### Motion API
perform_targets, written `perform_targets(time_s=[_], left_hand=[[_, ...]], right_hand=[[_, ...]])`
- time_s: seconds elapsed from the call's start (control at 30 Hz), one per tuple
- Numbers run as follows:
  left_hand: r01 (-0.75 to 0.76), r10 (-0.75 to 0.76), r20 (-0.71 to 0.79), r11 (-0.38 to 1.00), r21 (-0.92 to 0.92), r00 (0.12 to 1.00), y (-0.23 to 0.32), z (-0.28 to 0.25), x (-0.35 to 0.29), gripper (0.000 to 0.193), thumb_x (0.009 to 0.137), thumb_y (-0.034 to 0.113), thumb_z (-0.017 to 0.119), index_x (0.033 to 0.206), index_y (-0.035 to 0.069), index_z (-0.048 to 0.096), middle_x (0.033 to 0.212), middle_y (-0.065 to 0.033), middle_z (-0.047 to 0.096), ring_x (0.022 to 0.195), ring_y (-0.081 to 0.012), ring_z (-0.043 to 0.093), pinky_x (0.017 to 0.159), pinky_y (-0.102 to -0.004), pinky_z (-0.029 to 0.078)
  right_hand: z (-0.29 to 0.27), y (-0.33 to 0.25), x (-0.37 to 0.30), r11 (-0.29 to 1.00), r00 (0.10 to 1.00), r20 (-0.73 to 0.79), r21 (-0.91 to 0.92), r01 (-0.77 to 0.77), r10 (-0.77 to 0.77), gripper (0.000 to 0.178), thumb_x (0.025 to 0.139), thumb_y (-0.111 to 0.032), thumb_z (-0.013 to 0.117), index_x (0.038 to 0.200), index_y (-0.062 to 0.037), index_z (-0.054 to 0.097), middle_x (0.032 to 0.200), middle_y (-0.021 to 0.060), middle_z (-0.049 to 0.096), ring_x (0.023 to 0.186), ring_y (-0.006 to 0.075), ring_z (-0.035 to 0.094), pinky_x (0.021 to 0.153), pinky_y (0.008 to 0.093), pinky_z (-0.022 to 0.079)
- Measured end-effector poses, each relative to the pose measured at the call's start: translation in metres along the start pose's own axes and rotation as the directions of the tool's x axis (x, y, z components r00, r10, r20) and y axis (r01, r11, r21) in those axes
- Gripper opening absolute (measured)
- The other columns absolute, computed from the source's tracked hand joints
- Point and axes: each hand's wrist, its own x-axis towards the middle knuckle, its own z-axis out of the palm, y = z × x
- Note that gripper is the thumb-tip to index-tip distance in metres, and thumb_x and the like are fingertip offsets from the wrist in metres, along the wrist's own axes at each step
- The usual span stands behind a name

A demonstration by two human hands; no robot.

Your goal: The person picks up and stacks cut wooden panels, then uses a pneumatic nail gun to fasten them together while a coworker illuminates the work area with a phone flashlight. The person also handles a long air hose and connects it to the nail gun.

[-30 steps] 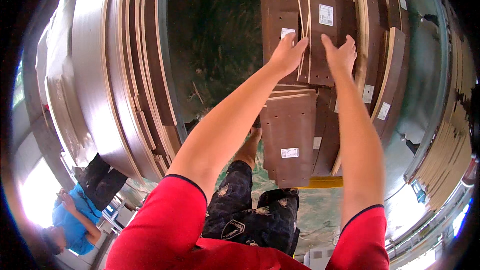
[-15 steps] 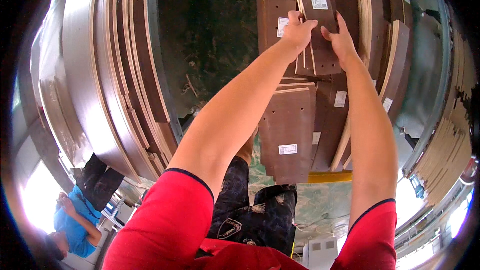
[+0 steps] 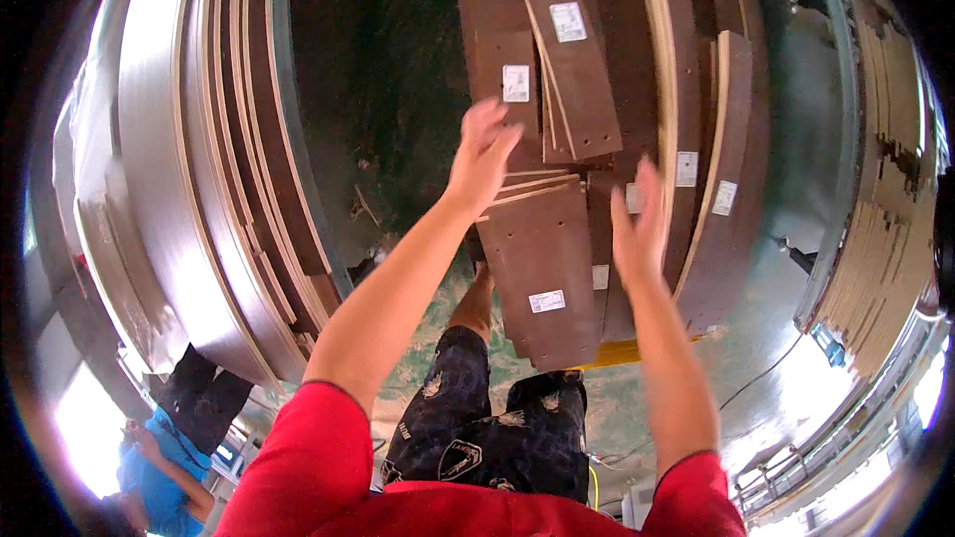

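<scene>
The left hand point(image 3: 481, 161) and right hand point(image 3: 642, 224) have extended, parted fingers and grip nothing; the drilled upper panel point(image 3: 584, 80) extends beyond the fingertips, its near end between them, while the lower panel point(image 3: 545, 264) lies nearer the wrists. Judged stiff, moderately heavy and liable to slide, with chip-prone corners, each panel is best held by both long edges. Faces are dark brown with a white label; edges are pale.
</scene>
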Motion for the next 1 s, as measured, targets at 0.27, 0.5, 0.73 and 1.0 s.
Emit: perform_targets(time_s=[0.27, 0.5, 0.73, 1.0], left_hand=[[0.381, -0.357, -0.153, 0.906, 0.183, 0.921, -0.102, -0.162, -0.234, 0.032, 0.095, 0.017, 0.055, 0.122, 0.003, 0.048, 0.097, -0.0062, 0.056, 0.09, -0.0145, 0.055, 0.077, -0.0299, 0.045], [0.499, -0.569, -0.063, 0.657, 0.565, 0.82, -0.06, -0.131, -0.401, 0.032, 0.094, 0.033, 0.056, 0.113, 0.007, 0.059, 0.101, -0.0038, 0.064, 0.083, -0.0159, 0.063, 0.07, -0.0323, 0.05], [0.494, -0.517, -0.126, 0.674, 0.549, 0.847, -0.057, -0.077, -0.49, 0.04, 0.092, 0.039, 0.061, 0.114, 0.006, 0.06, 0.096, -0.0052, 0.066, 0.079, -0.0185, 0.065, 0.068, -0.0345, 0.05], [0.478, -0.402, -0.264, 0.786, 0.391, 0.877, -0.102, -0.099, -0.588, 0.032, 0.093, 0.037, 0.058, 0.103, 0.007, 0.061, 0.093, -0.0053, 0.063, 0.068, -0.0183, 0.06, 0.056, -0.0351, 0.046]], right_hand=[[-0.133, 0.104, -0.404, 0.644, 0.558, 0.336, -0.517, -0.564, 0.759, 0.057, 0.089, -0.032, 0.062, 0.136, -0.0038, 0.047, 0.122, 0.0268, 0.057, 0.115, 0.0459, 0.053, 0.095, 0.0491, 0.046], [-0.171, 0.153, -0.458, 0.282, 0.26, 0.495, 0.033, -0.959, 0.829, 0.063, 0.091, -0.044, 0.06, 0.136, -0.0019, 0.049, 0.128, 0.0167, 0.056, 0.111, 0.0253, 0.056, 0.089, 0.0408, 0.048], [-0.358, 0.005, -0.241, 0.591, 0.812, 0.235, 0.582, -0.558, 0.535, 0.028, 0.086, -0.028, 0.063, 0.109, -0.0118, 0.058, 0.093, 0.0011, 0.056, 0.079, 0.017, 0.056, 0.059, 0.0404, 0.056], [-0.559, -0.336, -0.341, 0.339, 0.485, -0.28, 0.439, 0.832, -0.828, 0.041, 0.093, -0.024, 0.061, 0.128, -0.0047, 0.055, 0.125, 0.0109, 0.059, 0.105, 0.0211, 0.061, 0.075, 0.0357, 0.057]])
